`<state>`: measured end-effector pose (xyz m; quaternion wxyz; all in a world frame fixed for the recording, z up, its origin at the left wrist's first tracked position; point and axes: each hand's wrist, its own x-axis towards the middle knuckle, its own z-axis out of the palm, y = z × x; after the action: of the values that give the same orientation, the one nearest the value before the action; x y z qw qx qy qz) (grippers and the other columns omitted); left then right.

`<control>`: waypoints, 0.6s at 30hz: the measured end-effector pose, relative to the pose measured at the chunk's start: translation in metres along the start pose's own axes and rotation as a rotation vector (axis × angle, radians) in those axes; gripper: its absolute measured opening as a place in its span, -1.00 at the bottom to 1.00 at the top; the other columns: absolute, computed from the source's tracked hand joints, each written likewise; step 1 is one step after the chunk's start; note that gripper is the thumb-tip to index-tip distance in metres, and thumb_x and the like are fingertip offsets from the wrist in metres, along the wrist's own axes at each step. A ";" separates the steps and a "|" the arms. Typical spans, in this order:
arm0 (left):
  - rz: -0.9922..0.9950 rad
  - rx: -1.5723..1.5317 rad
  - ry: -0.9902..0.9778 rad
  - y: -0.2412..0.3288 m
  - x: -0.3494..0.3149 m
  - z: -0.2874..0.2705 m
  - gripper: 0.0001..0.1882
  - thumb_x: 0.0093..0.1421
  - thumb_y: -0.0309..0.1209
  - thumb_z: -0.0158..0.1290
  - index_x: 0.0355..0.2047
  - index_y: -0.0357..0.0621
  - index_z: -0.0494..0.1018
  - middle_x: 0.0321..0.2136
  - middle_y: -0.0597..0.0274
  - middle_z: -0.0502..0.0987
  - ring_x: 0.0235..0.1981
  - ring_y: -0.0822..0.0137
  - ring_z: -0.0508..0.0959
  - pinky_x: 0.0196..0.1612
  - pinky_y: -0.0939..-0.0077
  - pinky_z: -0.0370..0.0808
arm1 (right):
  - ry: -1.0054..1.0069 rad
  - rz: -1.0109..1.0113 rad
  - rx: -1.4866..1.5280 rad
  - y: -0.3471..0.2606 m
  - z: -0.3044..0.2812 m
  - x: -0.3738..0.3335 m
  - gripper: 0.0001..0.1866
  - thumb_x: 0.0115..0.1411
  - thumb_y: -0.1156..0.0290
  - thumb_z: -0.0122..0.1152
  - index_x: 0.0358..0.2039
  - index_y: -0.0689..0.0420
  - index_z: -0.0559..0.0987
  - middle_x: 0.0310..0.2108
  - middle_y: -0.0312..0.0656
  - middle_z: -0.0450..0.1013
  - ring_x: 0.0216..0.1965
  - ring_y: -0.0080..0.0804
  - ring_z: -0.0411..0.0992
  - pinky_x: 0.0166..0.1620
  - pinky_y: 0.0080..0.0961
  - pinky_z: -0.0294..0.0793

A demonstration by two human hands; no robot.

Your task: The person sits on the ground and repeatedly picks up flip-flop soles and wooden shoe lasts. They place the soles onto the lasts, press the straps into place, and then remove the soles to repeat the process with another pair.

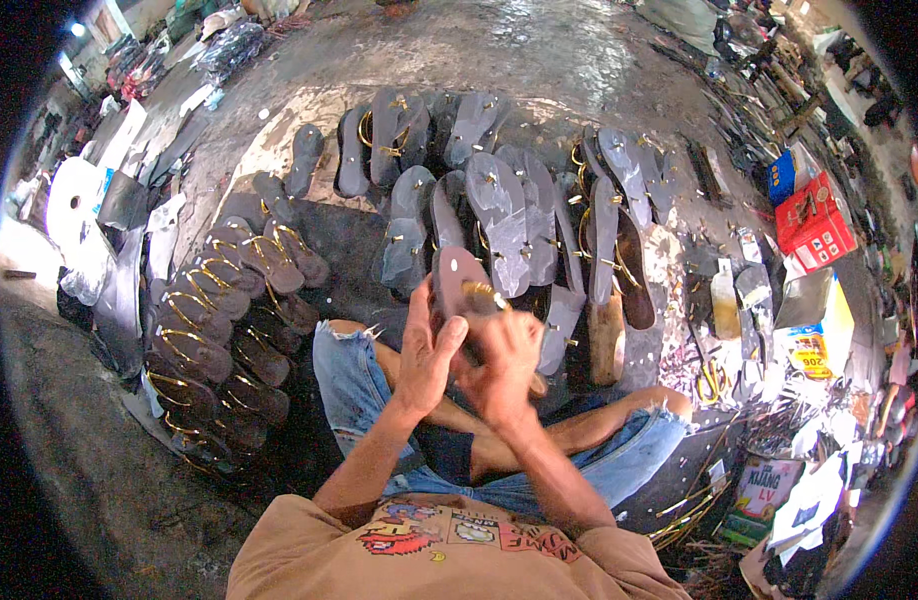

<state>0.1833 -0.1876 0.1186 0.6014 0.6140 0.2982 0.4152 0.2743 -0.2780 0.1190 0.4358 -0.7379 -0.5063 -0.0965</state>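
Note:
In front of my crossed legs, my left hand (426, 345) is closed around a dark sandal sole (459, 272). The sole is tilted up, its far end pointing away from me and a pale oval spot near that tip. My right hand (504, 350) is curled in a fist against the near part of the sole, slightly blurred. A gold-coloured piece (484, 296) shows beside its fingers; what the fist grips is hidden. Just beyond stand several grey soles (497, 200) with gold fittings poking through.
Rows of dark sandals with gold straps (194, 305) lie to my left. A wooden block (607, 345) is right of my hands. Farther right are a red box (817, 220), a bottle of yellowish liquid (725, 300), scissors (714, 380) and a tin (764, 495).

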 end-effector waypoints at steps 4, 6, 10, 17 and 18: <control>-0.077 -0.051 -0.050 -0.014 0.002 -0.017 -0.68 0.40 -0.56 0.15 0.15 -0.29 0.48 -0.06 0.25 0.59 0.01 0.46 0.56 0.08 0.52 0.54 | -0.238 0.018 0.260 -0.018 -0.031 -0.040 -0.58 0.07 0.52 0.43 -0.01 0.18 0.61 0.00 -0.07 0.54 0.09 0.05 0.47 0.18 0.02 0.42; 0.120 0.093 -0.195 0.031 -0.001 -0.023 -0.71 0.40 -0.54 0.15 0.11 -0.28 0.54 -0.03 0.16 0.60 0.04 0.37 0.58 0.11 0.44 0.55 | -0.241 0.133 0.373 0.002 -0.068 -0.060 -0.58 0.13 0.52 0.40 0.03 0.23 0.60 0.07 -0.04 0.53 0.15 0.01 0.48 0.24 -0.03 0.43; 0.432 0.308 -0.517 0.062 -0.016 -0.030 -0.74 0.35 -0.52 0.17 0.02 -0.20 0.65 0.11 -0.03 0.60 0.16 0.02 0.60 0.27 0.16 0.52 | -0.114 0.158 0.319 -0.004 -0.124 -0.013 -0.35 0.01 0.63 0.42 0.18 0.22 0.53 0.17 0.08 0.49 0.22 0.09 0.47 0.30 -0.10 0.45; 0.486 0.057 -0.580 0.086 -0.044 -0.011 -0.30 0.29 -0.42 0.32 0.36 -0.38 0.31 0.06 -0.07 0.69 0.20 0.00 0.65 0.36 -0.02 0.43 | -0.069 -0.055 0.269 -0.014 -0.147 -0.020 -0.50 -0.15 0.55 0.43 -0.08 0.20 0.73 -0.06 -0.05 0.67 0.05 -0.04 0.65 0.10 -0.19 0.67; 0.502 0.096 -0.583 0.086 -0.045 -0.011 -0.24 0.31 -0.35 0.29 0.40 -0.38 0.21 0.05 -0.09 0.69 0.19 -0.03 0.64 0.36 -0.09 0.42 | -0.071 -0.068 0.252 -0.013 -0.149 -0.021 -0.49 -0.15 0.53 0.44 -0.07 0.20 0.73 -0.05 -0.05 0.67 0.05 -0.04 0.65 0.10 -0.18 0.67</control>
<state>0.1410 -0.2301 0.1960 0.5113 0.7875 -0.0254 0.3431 0.2979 -0.4007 0.2032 0.5034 -0.6625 -0.5543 -0.0207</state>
